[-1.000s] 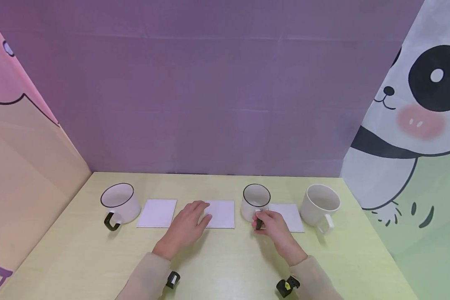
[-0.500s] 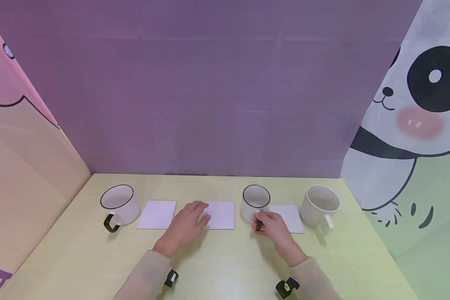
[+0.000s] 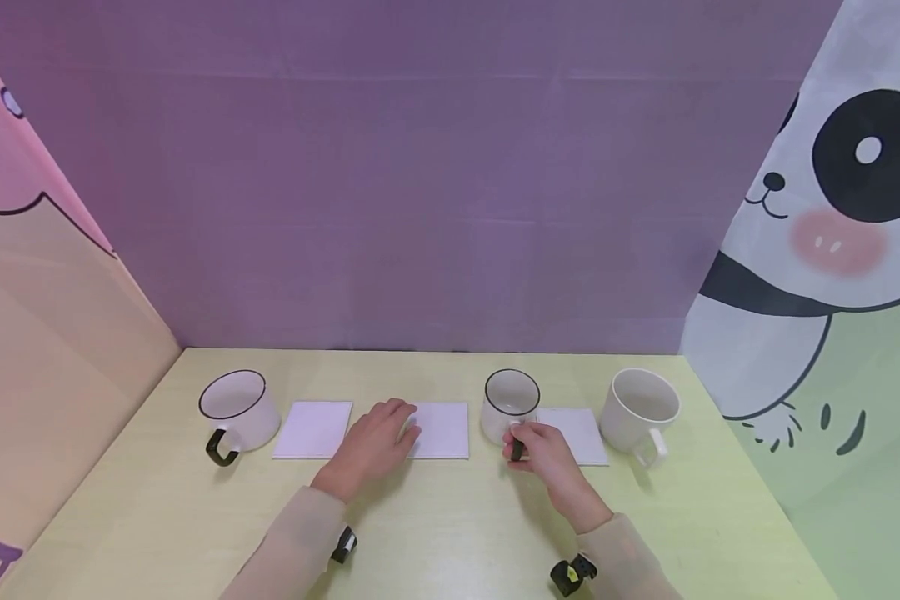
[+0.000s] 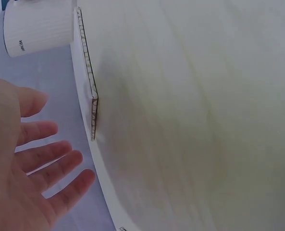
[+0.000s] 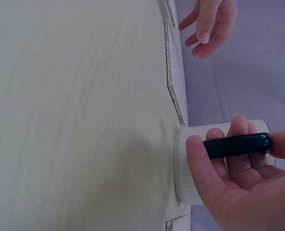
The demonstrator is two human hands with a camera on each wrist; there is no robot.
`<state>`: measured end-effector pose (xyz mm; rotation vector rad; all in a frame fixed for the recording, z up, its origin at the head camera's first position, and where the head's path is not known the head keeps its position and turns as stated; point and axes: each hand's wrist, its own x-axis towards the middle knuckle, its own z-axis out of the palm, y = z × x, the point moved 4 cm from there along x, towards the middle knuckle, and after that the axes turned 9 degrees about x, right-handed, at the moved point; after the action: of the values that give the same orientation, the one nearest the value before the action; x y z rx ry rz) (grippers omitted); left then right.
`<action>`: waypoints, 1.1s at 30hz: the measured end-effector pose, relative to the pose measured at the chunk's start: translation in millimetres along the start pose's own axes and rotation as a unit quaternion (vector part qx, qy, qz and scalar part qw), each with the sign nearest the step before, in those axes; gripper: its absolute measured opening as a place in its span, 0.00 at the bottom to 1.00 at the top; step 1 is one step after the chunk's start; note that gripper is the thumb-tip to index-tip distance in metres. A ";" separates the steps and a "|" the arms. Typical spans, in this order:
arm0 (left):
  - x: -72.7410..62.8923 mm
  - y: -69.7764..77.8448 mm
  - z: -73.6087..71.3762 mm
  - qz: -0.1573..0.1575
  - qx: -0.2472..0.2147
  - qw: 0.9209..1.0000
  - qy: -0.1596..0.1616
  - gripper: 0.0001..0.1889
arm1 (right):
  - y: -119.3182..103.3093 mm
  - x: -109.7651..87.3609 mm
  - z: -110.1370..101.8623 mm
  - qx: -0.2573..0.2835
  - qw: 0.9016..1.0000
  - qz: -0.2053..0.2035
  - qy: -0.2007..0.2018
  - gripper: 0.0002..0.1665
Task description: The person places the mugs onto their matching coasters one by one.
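Middle mug (image 3: 498, 421) stood upright between two white squares (image 3: 446, 431) on the tabletop (image 3: 450, 533), unmoved over the last second, suggesting a pause. The right grip (image 3: 551, 463) pinched its black handle (image 5: 238, 146); the left grip (image 3: 371, 446), fingers loosely spread, held nothing.

The left sleeve (image 3: 288, 542) and the right sleeve (image 3: 630, 554) are both pale beige, long and plain, ending at the wrist; the left hand (image 3: 369, 447) and the right hand (image 3: 553, 468) are bare beyond them; a compact black device (image 3: 344, 545) with a whitish patch shows beside the left sleeve; a blockier black device (image 3: 567, 578), in two parts with a yellow mark, shows beside the right.
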<state>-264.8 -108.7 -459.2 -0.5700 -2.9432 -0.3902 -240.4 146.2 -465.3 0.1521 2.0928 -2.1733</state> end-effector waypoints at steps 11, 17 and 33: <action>4.2 -3.1 6.9 0.012 0.011 1.000 -0.012 0.19 | -0.4 0.2 -0.1 0.000 1.000 0.007 0.001 0.15; 5.8 -4.9 11.2 0.028 0.021 0.999 -0.018 0.17 | -0.4 0.1 0.2 0.001 1.000 0.006 0.000 0.15; 9.6 -7.5 13.8 0.048 0.055 0.995 -0.063 0.21 | -1.4 -1.1 0.4 -0.001 1.000 0.005 -0.004 0.15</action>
<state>-277.5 -108.3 -472.7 -0.7449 -3.0162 -0.1884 -239.5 145.8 -463.7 0.1525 2.0856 -2.1614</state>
